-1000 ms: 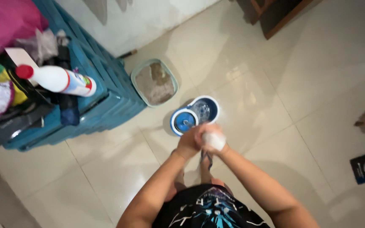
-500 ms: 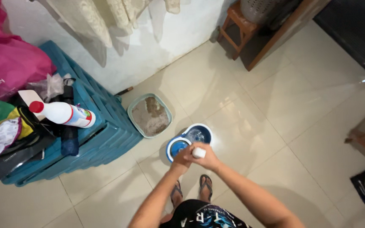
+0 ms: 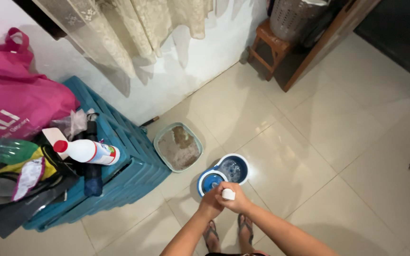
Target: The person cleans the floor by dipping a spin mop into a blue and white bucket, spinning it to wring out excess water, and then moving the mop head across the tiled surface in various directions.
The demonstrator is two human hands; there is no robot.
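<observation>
Head view looks straight down on a person standing on a pale tiled floor (image 3: 338, 137), both arms stretched forward and meeting low in the frame. The left hand (image 3: 210, 205) and the right hand (image 3: 237, 199) are closed together around a small white object (image 3: 228, 194), most likely the top end of a handle seen end-on; its shaft cannot be made out. Both hands grip it, fingers wrapped, the right partly over the left, a stacked hold that suits steadying an upright pole. Just beyond the hands, at 12 o'clock from them, stands a blue and white mop bucket (image 3: 223, 175) with two round wells, the far one holding water; the hands sit directly above its near well. Two feet in sandals (image 3: 227, 233) are planted just behind the bucket, close together. At 10 o'clock from the bucket lies a pale green tray (image 3: 179, 147) of brownish grit, against the foot of a teal crate stack (image 3: 119, 175). On that stack, a white bottle with a red cap (image 3: 87, 151) lies on its side among bags and clutter, with a pink bag (image 3: 17, 102) behind at 9 o'clock. A lace curtain (image 3: 134, 23) hangs on the wall at 11 o'clock. A wooden stool (image 3: 266, 45) bearing a woven basket (image 3: 295, 19) stands at 1 o'clock.
</observation>
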